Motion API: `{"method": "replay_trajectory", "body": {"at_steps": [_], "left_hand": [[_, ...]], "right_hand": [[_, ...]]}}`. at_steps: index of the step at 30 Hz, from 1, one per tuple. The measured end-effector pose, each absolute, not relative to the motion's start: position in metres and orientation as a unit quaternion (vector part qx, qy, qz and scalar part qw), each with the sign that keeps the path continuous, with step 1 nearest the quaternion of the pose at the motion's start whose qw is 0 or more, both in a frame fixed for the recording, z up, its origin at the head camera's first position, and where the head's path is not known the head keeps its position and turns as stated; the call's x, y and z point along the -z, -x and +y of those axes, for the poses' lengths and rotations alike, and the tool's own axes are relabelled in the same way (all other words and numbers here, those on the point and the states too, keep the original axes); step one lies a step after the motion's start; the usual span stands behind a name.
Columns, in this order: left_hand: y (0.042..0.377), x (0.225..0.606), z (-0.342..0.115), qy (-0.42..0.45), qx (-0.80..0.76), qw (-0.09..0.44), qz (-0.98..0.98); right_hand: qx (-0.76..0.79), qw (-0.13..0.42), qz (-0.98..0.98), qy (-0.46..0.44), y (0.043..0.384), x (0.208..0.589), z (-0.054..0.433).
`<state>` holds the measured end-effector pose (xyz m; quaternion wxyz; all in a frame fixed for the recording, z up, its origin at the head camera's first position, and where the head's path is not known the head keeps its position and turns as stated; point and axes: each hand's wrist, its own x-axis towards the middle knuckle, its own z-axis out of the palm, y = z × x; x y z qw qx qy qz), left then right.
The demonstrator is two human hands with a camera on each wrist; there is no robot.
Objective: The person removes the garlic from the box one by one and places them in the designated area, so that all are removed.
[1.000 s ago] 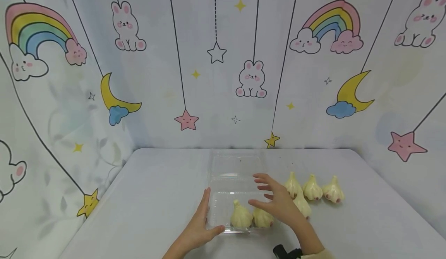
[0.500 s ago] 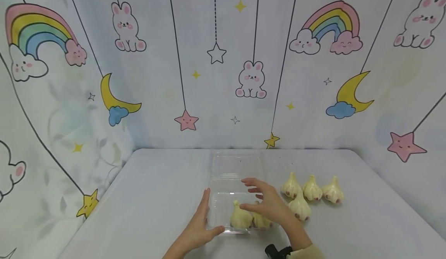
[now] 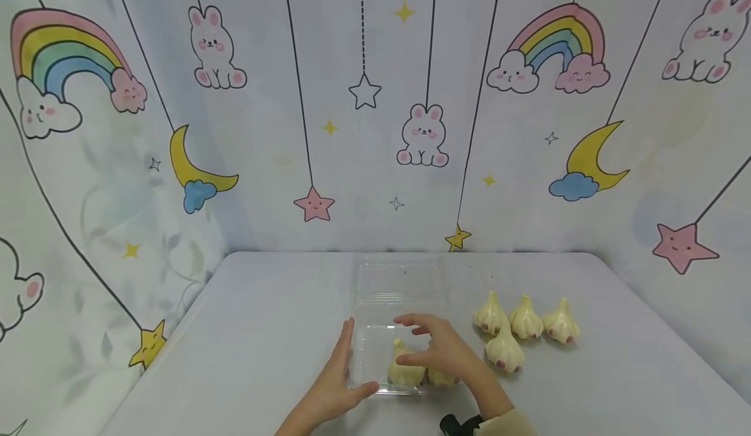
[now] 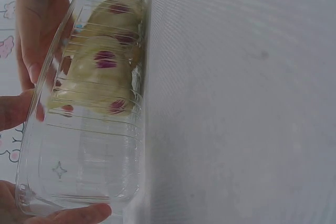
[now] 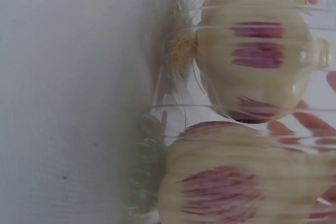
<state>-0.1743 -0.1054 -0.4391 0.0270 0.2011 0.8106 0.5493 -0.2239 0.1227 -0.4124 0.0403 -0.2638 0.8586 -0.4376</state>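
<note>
My left hand [image 3: 334,377] lies against the left side and front corner of a clear plastic box [image 3: 369,348], fingers fairly straight and thumb at the front edge. Inside the box, a pale garlic bulb [image 3: 406,369] sits beside another garlic bulb [image 3: 442,378], which is mostly covered by my right hand [image 3: 441,351]. That hand hovers over the box with spread, slightly bent fingers and no bulb between them. Its thumb crosses in front of the first bulb; contact cannot be told. Through the box wall, the right wrist view shows a purple-streaked bulb [image 5: 257,51] close up.
The transparent lid [image 3: 399,276] lies folded back behind the box. To the right, several more garlic bulbs [image 3: 504,351] stand on the white table [image 3: 264,305]. A black wrist device [image 3: 460,425] sits by the right sleeve. A patterned curtain hangs behind.
My right hand has moved left and slightly toward me, from the box's right side to over the bulbs, uncovering the loose garlic on the table. My left hand stays in place.
</note>
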Motion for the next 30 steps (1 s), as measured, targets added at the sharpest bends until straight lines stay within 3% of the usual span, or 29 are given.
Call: {"method": "replay_trajectory", "body": {"at_steps": [30], "left_hand": [[0.1739, 0.4386, -0.1045, -0.196, -0.550, 0.026, 0.811]], "right_hand": [[0.362, 0.115, 0.896, 0.230, 0.2239, 0.4150, 0.1144]]}}
